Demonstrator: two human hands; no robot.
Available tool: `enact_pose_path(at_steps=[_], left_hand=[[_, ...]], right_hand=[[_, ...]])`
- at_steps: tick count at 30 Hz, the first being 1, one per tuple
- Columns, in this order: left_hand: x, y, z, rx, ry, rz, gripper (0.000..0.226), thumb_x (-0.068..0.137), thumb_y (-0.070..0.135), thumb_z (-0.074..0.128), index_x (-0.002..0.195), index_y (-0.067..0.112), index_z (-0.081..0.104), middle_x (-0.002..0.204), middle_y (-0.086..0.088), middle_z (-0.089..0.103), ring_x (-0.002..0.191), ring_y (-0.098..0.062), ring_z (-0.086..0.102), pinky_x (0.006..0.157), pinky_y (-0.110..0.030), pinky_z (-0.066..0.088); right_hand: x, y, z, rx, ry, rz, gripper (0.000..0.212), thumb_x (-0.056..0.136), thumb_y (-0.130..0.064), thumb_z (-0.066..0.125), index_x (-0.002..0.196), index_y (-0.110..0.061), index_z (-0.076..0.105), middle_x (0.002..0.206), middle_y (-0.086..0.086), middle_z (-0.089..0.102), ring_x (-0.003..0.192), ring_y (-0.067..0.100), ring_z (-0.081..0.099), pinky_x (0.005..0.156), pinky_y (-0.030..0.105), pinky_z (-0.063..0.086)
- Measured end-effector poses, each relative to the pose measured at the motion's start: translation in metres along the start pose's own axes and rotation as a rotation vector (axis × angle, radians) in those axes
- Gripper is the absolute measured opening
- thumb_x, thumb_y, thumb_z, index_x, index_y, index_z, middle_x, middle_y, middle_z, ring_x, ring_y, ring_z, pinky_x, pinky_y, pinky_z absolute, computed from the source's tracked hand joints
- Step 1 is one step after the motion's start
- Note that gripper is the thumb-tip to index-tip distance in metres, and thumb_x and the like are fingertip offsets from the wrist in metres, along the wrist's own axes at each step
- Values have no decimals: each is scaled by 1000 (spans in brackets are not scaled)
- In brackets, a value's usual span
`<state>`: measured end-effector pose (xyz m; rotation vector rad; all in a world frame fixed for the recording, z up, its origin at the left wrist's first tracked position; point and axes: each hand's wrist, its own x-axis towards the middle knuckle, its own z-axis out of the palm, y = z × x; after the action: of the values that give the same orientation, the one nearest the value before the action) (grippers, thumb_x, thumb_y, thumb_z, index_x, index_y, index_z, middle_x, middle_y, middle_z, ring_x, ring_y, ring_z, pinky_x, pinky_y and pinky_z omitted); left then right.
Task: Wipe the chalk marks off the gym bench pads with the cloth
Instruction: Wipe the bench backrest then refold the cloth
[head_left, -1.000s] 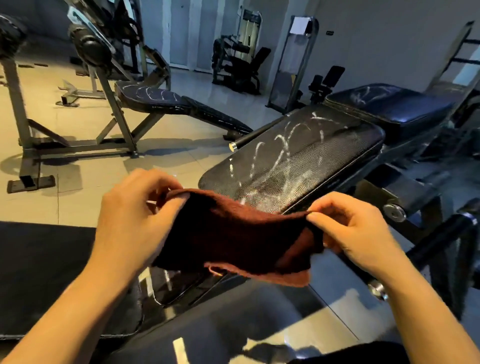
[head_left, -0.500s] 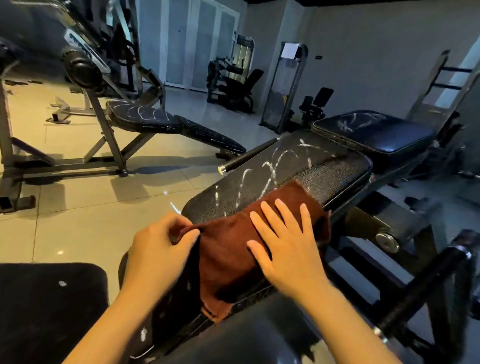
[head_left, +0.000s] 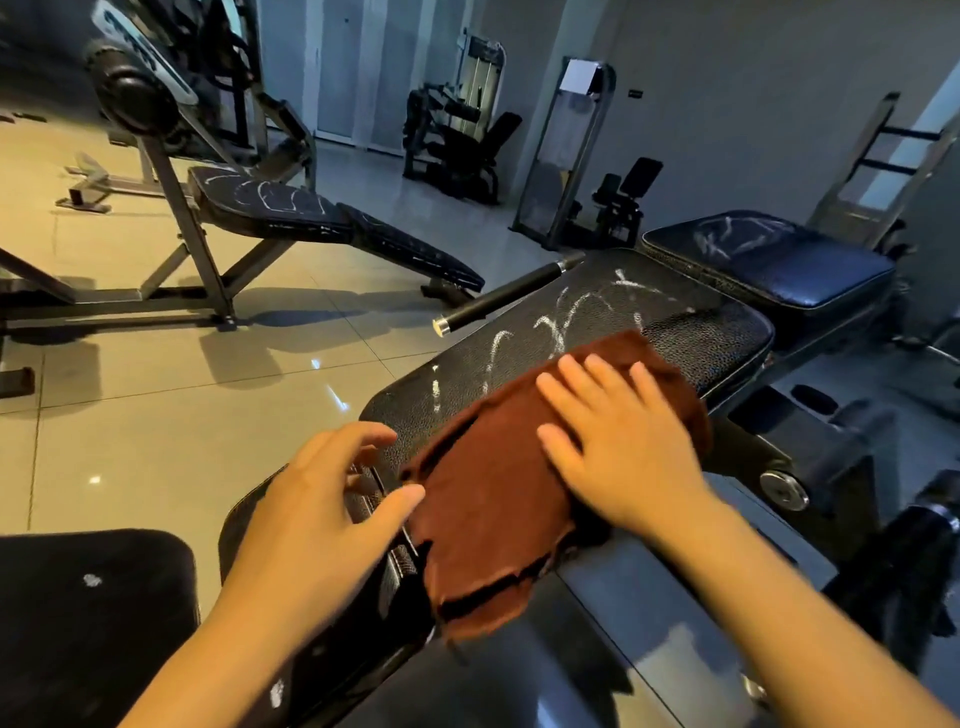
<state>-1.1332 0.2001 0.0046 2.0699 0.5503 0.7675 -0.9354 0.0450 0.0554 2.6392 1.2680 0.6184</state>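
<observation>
While my right hand (head_left: 618, 452) presses the cloth (head_left: 498, 499) flat-fingered onto the bench pad (head_left: 717, 332), left hand (head_left: 317, 499) loose and empty beside it, chalk marks (head_left: 561, 322) beyond my fingertips remain unwiped.

Cloth (head_left: 498, 499): rust-brown terry, rumpled, lying spread on the near bench pad (head_left: 691, 332), its 6 o'clock edge hanging over the pad's near end. Pad: black pebbled vinyl, running toward 1 o'clock. White chalk marks (head_left: 550, 332) are showing at 12 o'clock of the cloth.
</observation>
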Motion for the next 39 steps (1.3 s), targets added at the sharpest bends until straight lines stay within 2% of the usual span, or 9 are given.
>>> enact_pose_path(at_steps=[5, 9, 12, 17, 23, 28, 34, 37, 39], left_hand=[[-10, 1, -4, -16, -39, 16, 28, 78, 56, 65, 103, 49, 54, 101, 24, 55, 92, 5, 56, 80, -25, 49], [-8, 0, -11, -4, 3, -9, 21, 79, 45, 63, 98, 50, 53, 103, 24, 57, 93, 2, 57, 84, -31, 49], [-5, -2, -9, 6, 56, -27, 20, 85, 34, 62, 98, 46, 54, 102, 19, 59, 92, -2, 57, 83, -32, 46], [-5, -10, -3, 38, 80, -48, 19, 91, 20, 58, 103, 33, 63, 100, 13, 61, 92, -9, 57, 80, -30, 42], [-4, -15, -10, 90, 83, -50, 19, 92, 20, 54, 105, 30, 64, 103, 12, 63, 99, -16, 59, 86, -36, 46], [-3, -16, -5, 58, 32, -48, 14, 89, 34, 55, 101, 40, 58, 103, 15, 61, 99, -12, 59, 83, -32, 45], [1, -19, 24, 168, -193, 52, 81, 68, 77, 29, 137, 37, 45, 135, 19, 42, 125, -7, 40, 100, -22, 31], [5, -18, 36, 106, -157, 88, 59, 71, 73, 39, 109, 35, 62, 123, 19, 46, 118, -10, 44, 100, -39, 39], [7, -12, 38, 71, -109, 132, 30, 70, 66, 48, 78, 37, 52, 106, 19, 53, 101, -12, 51, 89, -43, 44]], right_hand=[[15, 33, -17, -74, -108, 81, 82, 78, -53, -9, 153, -36, 18, 163, -9, 12, 150, 17, 5, 118, 48, -6], [-9, -15, 5, -51, 24, -9, 64, 89, -49, 24, 139, -23, 53, 150, 3, 44, 140, 29, 37, 114, 57, 17], [-34, -65, 25, 60, 67, -159, 55, 88, -48, 38, 133, -23, 60, 144, 4, 52, 133, 29, 46, 111, 57, 22], [-59, -79, 35, 50, 75, -351, 53, 93, -51, 39, 138, -27, 55, 146, 0, 50, 136, 23, 44, 112, 48, 22], [-42, -16, 15, 40, 122, -188, 51, 93, -48, 37, 128, -22, 63, 138, 0, 58, 130, 24, 52, 109, 46, 24], [-42, -38, 26, 69, 113, -171, 55, 94, -48, 37, 133, -16, 60, 142, 4, 54, 135, 30, 45, 111, 52, 21], [-42, -34, 15, 320, 219, -204, 46, 95, -36, 38, 132, -20, 60, 136, 1, 58, 129, 23, 51, 107, 43, 32], [-23, -17, -4, 379, 239, -186, 50, 83, -18, 40, 128, -17, 63, 127, 6, 62, 111, 30, 61, 88, 42, 52], [-7, -11, -14, 283, 176, -160, 40, 86, -13, 48, 121, -19, 66, 116, 3, 63, 103, 29, 61, 75, 39, 53]])
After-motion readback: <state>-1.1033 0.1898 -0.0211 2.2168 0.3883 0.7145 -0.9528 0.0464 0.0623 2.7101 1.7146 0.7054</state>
